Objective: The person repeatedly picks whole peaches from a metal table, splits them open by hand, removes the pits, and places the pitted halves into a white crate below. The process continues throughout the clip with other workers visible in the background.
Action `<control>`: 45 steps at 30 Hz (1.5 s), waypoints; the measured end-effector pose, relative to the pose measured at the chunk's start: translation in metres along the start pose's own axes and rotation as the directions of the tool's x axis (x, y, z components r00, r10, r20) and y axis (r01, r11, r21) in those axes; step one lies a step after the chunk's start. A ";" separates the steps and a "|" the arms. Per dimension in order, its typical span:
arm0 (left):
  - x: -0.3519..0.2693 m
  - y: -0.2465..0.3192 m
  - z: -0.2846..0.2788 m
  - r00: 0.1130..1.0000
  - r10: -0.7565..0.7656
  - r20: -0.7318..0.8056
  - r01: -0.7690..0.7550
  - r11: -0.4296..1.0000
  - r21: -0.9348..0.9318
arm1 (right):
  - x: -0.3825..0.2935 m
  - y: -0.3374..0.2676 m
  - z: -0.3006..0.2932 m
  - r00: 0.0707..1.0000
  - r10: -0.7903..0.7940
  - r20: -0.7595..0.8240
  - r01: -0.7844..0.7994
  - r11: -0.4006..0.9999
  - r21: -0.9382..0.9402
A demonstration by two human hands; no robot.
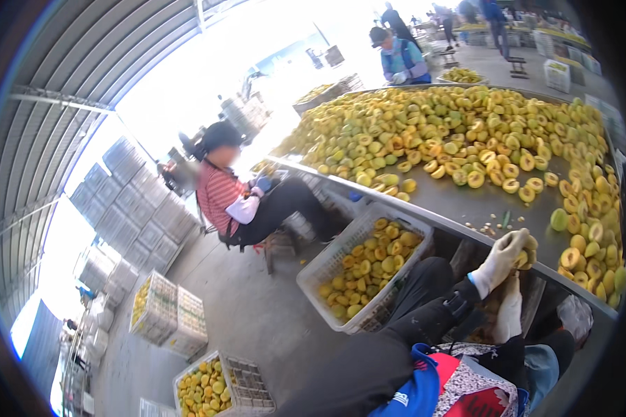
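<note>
My left hand (502,259), in a white glove, is at the near edge of the metal table (443,200), with its fingers closed on a halved yellow fruit (524,257), perhaps more than one piece. Lower down, my right hand (509,311), also in a white glove, is below the table's edge; its fingers are partly hidden, and whether it holds anything is unclear. Halved yellow-green fruits (464,138) with brown centres lie heaped over the table. Small pits (486,228) and a green leaf (506,218) rest near the edge before me.
A white plastic crate (313,281) of fruit halves stands left of my legs. Beyond it, a person (224,193) sits on a stool. Another person (404,60) works across the table. More filled crates (159,313) stand on the floor, and a clear plastic bag (575,316) hangs at right.
</note>
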State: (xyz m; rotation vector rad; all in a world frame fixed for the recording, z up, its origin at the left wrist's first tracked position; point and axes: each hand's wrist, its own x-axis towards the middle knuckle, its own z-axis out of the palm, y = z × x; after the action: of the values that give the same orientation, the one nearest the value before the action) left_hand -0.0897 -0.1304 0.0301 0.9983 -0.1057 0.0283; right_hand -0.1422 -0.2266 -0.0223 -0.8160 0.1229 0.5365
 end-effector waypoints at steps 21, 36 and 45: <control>-0.002 0.028 -0.026 0.908 -0.373 0.191 0.268 0.867 0.420 | -0.037 -0.059 -0.001 0.744 0.618 0.254 -0.553 0.783 -0.286; -0.008 0.025 -0.017 0.911 -0.412 -0.001 0.312 0.687 0.656 | -0.035 -0.049 -0.002 0.798 0.580 0.164 -0.478 0.774 -0.416; -0.003 0.068 -0.142 0.784 0.282 -0.554 -0.184 0.957 0.226 | -0.034 -0.034 -0.006 0.857 0.511 0.072 -0.468 0.828 -0.309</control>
State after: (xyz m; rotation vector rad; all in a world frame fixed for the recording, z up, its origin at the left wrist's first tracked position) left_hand -0.0866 0.0264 0.0105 1.0940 0.3461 0.5813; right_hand -0.1539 -0.2633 0.0063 -1.0232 0.1183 1.1254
